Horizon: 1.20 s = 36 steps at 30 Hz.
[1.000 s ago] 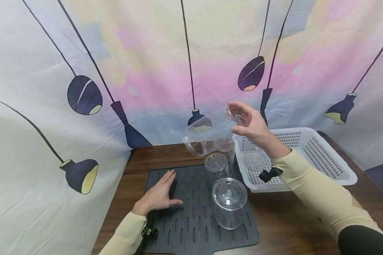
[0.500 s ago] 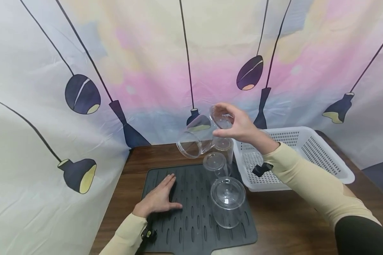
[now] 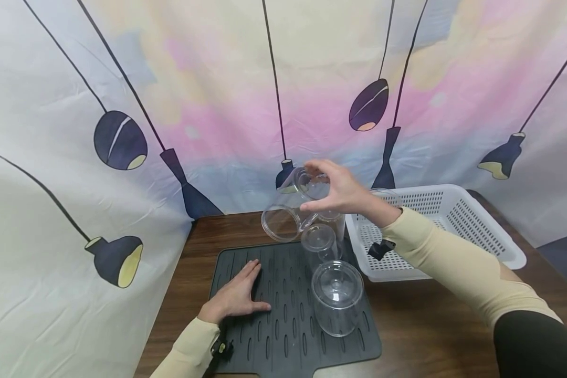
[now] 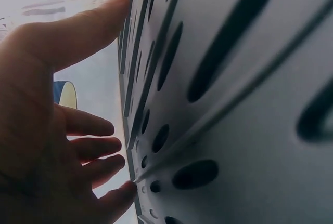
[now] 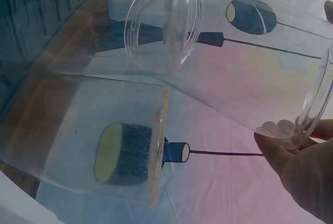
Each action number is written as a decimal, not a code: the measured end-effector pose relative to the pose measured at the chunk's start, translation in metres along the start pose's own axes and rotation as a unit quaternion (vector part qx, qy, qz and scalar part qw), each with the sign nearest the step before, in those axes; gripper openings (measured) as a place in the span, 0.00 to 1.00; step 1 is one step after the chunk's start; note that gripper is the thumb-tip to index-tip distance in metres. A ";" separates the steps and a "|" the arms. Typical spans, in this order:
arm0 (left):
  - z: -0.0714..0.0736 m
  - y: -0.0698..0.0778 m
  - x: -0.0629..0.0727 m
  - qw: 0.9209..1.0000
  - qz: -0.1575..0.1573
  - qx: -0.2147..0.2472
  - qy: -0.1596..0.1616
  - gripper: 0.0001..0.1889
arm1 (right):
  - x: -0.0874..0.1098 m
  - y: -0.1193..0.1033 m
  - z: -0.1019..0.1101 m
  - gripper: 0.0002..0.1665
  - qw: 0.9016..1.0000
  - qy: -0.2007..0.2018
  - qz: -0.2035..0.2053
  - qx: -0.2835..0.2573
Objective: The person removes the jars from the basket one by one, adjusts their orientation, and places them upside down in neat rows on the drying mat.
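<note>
My right hand (image 3: 341, 193) grips one end of a clear cylindrical cup (image 3: 288, 202), held tilted above the far edge of a dark ribbed mat (image 3: 276, 336). In the right wrist view the thumb and fingers (image 5: 294, 167) curl on the cup's near rim, and a ringed far end (image 5: 162, 26) points away. My left hand (image 3: 236, 295) lies low over the mat's left side, fingers straight and thumb spread, holding nothing. Other clear vessels stand on the mat's right side: a wide one (image 3: 337, 302), a smaller one (image 3: 319, 247) and a tall one (image 3: 338, 226) partly hidden behind.
A white perforated basket (image 3: 496, 231) stands right of the mat, under my right forearm, with a clear rim (image 3: 386, 195) at its left back. Brown wooden tabletop (image 3: 420, 320) surrounds the mat. A patterned cloth (image 3: 236, 131) hangs behind the table.
My right hand has moved left and slightly down, from near the basket toward the mat's far edge, bringing the cup's gripped end along. My left hand stays almost still.
</note>
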State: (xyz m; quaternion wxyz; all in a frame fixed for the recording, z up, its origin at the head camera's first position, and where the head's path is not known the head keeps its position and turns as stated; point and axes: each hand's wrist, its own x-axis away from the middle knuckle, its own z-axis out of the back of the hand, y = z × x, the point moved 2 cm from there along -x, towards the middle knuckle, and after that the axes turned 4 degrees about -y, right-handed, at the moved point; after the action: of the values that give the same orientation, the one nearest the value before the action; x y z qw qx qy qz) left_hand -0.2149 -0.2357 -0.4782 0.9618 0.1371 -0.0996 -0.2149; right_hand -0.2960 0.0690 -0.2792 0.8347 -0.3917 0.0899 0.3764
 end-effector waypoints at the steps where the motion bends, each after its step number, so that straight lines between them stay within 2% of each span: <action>1: -0.001 0.000 0.000 1.000 0.001 0.000 -0.001 0.58 | -0.001 0.000 -0.001 0.54 1.000 -0.002 0.000 0.001; 8: -0.008 -0.003 0.000 1.000 0.005 0.002 -0.013 0.58 | -0.003 0.000 -0.011 0.55 1.000 -0.015 0.001 0.014; 19: -0.009 -0.002 0.001 1.000 0.006 0.005 -0.014 0.58 | -0.003 0.002 -0.024 0.58 0.998 -0.042 -0.003 0.050; 25: -0.009 -0.002 0.000 1.000 0.006 0.004 -0.014 0.58 | -0.003 0.003 -0.031 0.58 0.995 -0.067 -0.001 0.080; 36: -0.009 -0.004 0.001 1.000 0.008 0.013 -0.021 0.58 | -0.006 0.002 -0.044 0.59 0.988 -0.116 0.000 0.099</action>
State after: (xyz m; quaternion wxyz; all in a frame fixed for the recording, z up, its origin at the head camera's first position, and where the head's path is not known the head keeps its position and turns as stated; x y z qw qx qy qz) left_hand -0.2131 -0.2372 -0.4875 0.9592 0.1440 -0.1238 -0.2092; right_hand -0.2950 0.0346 -0.3072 0.8744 -0.2604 0.0288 0.4084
